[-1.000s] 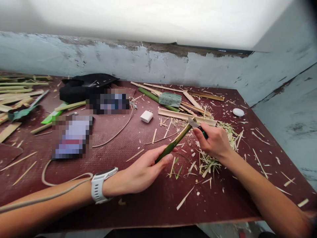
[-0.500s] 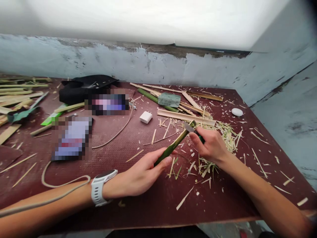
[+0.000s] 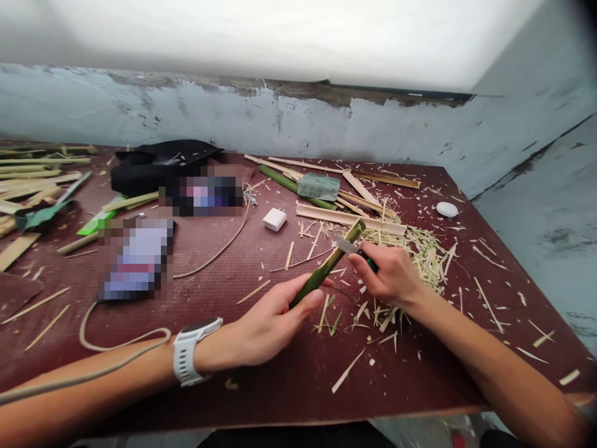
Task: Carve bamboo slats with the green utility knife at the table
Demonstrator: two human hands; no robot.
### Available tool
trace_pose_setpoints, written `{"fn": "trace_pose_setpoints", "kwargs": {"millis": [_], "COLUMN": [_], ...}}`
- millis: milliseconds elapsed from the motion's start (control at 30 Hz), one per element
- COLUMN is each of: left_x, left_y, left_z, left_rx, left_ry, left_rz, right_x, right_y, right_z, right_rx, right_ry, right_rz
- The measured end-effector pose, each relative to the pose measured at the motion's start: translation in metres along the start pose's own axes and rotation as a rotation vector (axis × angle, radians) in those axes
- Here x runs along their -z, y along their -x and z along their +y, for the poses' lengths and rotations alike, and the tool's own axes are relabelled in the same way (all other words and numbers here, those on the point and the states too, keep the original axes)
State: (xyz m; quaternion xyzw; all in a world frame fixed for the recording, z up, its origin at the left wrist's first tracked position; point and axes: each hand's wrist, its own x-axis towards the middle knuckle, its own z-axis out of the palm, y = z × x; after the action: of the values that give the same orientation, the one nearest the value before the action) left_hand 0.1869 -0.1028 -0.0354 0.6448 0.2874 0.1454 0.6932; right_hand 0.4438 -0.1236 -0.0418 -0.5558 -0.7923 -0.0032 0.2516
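My left hand (image 3: 275,317), with a white watch on its wrist, is closed round the lower end of a green bamboo strip (image 3: 329,264). The strip slants up and away to the right, and part of its green skin is scraped to a paler colour. In my right hand (image 3: 389,274) is a knife (image 3: 348,246) with a short grey blade and a dark green handle, mostly covered by the fingers. Its blade lies against the strip, a little below the upper end. Pale shavings (image 3: 426,255) are heaped beyond and beside my right hand.
A whetstone-like green block (image 3: 318,186) rests on bamboo pieces at the back. A white charger plug (image 3: 274,219), a phone (image 3: 140,258) with a cable, a black cap-like item (image 3: 163,163) and more bamboo strips (image 3: 32,180) lie leftward. A white oval case (image 3: 446,210) sits right.
The knife in my right hand has slid down along the bamboo strip, towards my left hand. My left hand has hardly moved, and the strip's upper end sits slightly higher.
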Motion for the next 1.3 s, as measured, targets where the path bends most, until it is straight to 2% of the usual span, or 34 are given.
{"fn": "trace_pose_setpoints", "kwargs": {"millis": [167, 400, 567, 700, 867, 1000, 1100, 1167, 1300], "left_x": [-0.001, -0.001, 0.001, 0.002, 0.006, 0.009, 0.01, 0.01, 0.008], "left_y": [0.001, 0.003, 0.002, 0.001, -0.002, -0.003, -0.002, -0.001, -0.001], "left_z": [-0.001, -0.002, -0.002, 0.002, 0.004, 0.002, 0.0, -0.001, -0.001], "left_rx": [0.068, 0.081, 0.087, 0.107, 0.128, 0.137, 0.152, 0.162, 0.139], "left_ry": [0.121, 0.17, 0.202, 0.302, 0.393, 0.452, 0.477, 0.477, 0.437], "left_rz": [0.001, -0.056, -0.036, -0.081, -0.138, -0.145, -0.153, -0.167, -0.165], "right_x": [0.006, 0.004, 0.009, 0.005, 0.001, 0.007, 0.009, 0.007, -0.002], "right_y": [-0.003, 0.002, -0.003, 0.0, 0.004, -0.001, -0.004, -0.003, 0.001], "right_z": [0.009, -0.005, 0.007, -0.002, -0.008, 0.006, 0.012, 0.007, -0.011], "right_rx": [-0.058, 0.056, -0.024, 0.011, 0.055, -0.019, -0.09, -0.069, 0.038], "right_ry": [0.023, 0.024, 0.062, -0.009, 0.063, 0.055, 0.045, 0.019, -0.033], "right_rz": [0.058, 0.048, 0.09, 0.04, 0.031, 0.036, 0.088, 0.083, -0.008]}}
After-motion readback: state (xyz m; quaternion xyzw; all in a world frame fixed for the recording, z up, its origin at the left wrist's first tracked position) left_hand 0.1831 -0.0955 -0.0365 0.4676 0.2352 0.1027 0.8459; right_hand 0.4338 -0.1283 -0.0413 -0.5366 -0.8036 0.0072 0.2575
